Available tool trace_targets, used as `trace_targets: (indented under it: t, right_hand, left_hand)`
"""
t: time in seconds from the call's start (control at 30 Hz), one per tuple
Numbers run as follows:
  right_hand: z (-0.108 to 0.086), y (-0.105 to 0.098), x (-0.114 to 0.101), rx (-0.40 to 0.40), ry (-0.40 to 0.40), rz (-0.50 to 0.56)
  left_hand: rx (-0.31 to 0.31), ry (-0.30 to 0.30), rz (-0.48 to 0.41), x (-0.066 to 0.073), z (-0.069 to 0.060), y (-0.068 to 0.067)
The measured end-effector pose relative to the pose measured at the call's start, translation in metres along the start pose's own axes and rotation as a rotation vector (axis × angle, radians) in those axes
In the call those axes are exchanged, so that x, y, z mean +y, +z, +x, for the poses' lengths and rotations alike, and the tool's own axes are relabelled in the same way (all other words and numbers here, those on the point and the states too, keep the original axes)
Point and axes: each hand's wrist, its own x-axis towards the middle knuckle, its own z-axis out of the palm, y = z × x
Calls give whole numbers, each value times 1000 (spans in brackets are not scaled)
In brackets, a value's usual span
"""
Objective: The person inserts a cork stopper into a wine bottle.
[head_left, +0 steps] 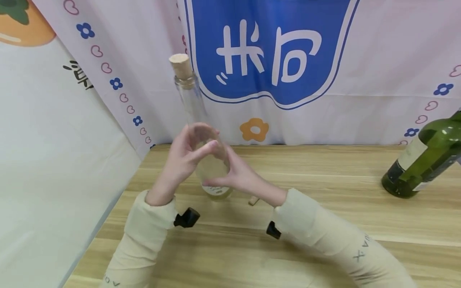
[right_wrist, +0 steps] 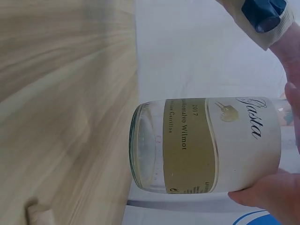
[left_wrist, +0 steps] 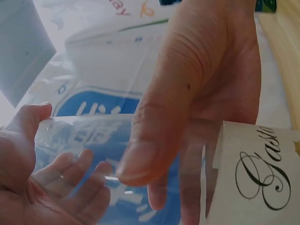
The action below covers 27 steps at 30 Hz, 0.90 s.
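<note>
Over the wooden table (head_left: 230, 256), a clear bottle (head_left: 214, 166) is resting between the left hand (head_left: 184, 155) and the right hand (head_left: 240, 171), the fingers of both curling round its glass; whether its base is touching the table, I cannot tell. Stoppering is looking done, with a cork (head_left: 182, 67) sitting in the mouth; letting go is apparently remaining. White characters are filling a blue panel (head_left: 268, 70) behind, while the label (right_wrist: 220, 150) is showing "Gasta" in script and, smaller, "2017", "Wilmot" and "Cerrillos".
</note>
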Motion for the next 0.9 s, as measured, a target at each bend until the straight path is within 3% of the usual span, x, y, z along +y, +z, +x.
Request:
trace_targets:
  t: [0.17, 0.47, 0.67, 0.9]
  right_hand:
    - [19, 10, 4, -6, 18, 13]
    - [45, 36, 20, -9, 179, -37]
    - [54, 54, 33, 17, 198, -17]
    - [58, 65, 48, -5, 260, 2]
  left_hand:
    - [42, -17, 43, -12, 6, -20]
    - [101, -70, 106, -38, 6, -50]
    - [129, -129, 115, -57, 2, -62]
    - [112, -177, 113, -79, -1, -70]
